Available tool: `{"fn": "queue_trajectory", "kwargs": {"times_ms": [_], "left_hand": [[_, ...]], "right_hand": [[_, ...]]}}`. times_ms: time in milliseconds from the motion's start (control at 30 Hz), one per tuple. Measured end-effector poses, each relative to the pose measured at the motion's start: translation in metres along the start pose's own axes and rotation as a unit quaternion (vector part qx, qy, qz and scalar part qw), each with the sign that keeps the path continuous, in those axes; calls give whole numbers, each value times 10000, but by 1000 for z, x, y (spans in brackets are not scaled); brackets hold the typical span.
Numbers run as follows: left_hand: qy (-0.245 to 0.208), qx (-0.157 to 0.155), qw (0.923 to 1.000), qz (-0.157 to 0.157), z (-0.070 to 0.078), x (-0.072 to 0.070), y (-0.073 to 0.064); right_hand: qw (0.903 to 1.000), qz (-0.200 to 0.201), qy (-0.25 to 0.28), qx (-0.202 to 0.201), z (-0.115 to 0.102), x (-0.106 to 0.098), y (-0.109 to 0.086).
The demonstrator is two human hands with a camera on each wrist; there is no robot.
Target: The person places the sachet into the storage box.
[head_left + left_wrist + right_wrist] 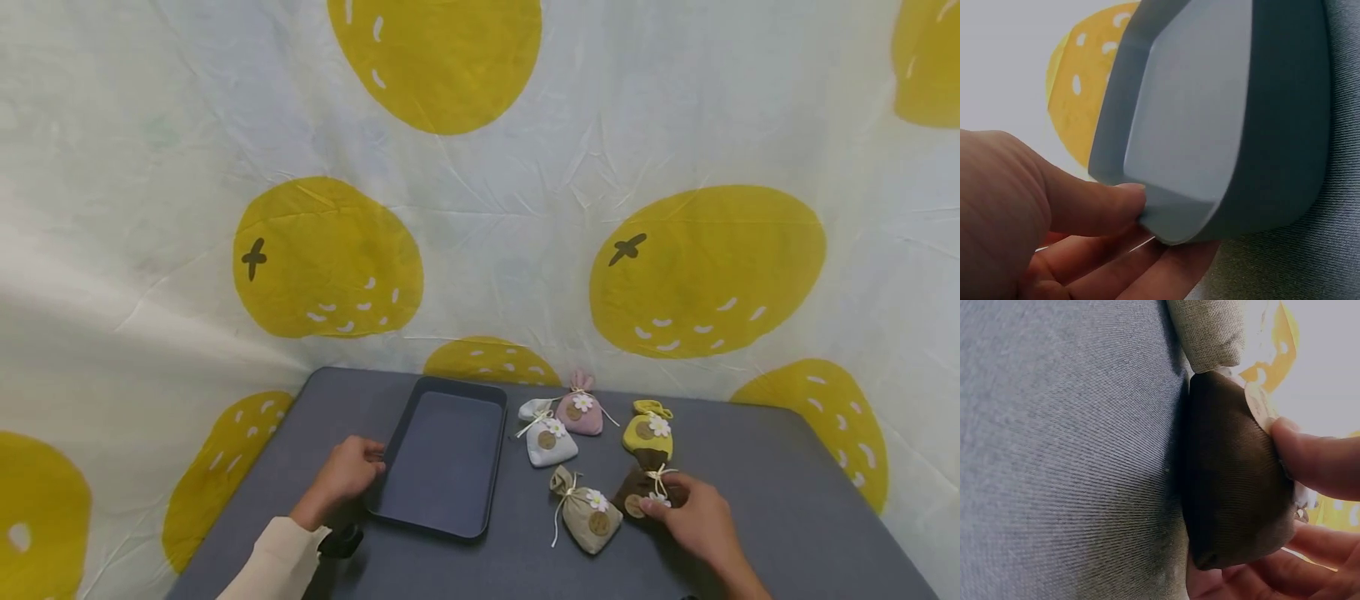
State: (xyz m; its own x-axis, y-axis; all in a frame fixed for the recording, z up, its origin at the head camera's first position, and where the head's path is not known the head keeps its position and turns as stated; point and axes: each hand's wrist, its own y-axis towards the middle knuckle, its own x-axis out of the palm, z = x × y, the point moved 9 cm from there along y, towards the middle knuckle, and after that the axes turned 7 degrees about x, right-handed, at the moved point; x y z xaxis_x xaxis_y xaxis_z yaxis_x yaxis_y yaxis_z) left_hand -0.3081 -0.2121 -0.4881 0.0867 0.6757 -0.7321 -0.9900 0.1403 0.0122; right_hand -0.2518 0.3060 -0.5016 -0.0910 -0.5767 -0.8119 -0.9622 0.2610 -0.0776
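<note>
A dark grey rectangular tray [438,454] lies on the left half of the table. My left hand [352,469] pinches its left edge; in the left wrist view the thumb [1107,203] lies over the rim and the fingers are outside it. My right hand [697,515] holds a dark brown drawstring sachet [1235,475], its thumb by the round tag and its fingers around the far side. Beside that sachet lies a beige one [588,521] with a white flower and tag. A yellow sachet [643,442] sits just behind the brown one.
A white sachet [543,446] and a pink sachet [576,414] lie close together right of the tray. The grey table [757,467] ends at a hanging white cloth [510,250] printed with yellow fruit.
</note>
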Motion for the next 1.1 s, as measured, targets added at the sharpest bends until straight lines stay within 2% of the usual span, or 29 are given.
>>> {"fn": "queue_trajectory", "kwargs": {"times_ms": [133, 267, 433, 600, 867, 1100], "left_hand": [[-72, -116, 9999, 0, -3, -1, 0], [-471, -463, 9977, -162, -8, 1, 0], [-1099, -919, 9889, -404, -16, 5, 0], [-1432, -1056, 9823, -582, -18, 4, -1], [-1687, -1328, 9757, -436, -23, -1, 5], [-1918, -1462, 9699, -340, -29, 1, 2]], "right_hand": [[9999, 58, 147, 60, 1, -3, -1], [9995, 86, 269, 110, -1, -8, -2], [9993, 121, 336, 143, -7, -16, -3], [9990, 27, 407, 194, -15, -21, -5], [9976, 39, 691, 78, -40, -25, -8], [9954, 123, 933, -149, -66, -22, -7]]}}
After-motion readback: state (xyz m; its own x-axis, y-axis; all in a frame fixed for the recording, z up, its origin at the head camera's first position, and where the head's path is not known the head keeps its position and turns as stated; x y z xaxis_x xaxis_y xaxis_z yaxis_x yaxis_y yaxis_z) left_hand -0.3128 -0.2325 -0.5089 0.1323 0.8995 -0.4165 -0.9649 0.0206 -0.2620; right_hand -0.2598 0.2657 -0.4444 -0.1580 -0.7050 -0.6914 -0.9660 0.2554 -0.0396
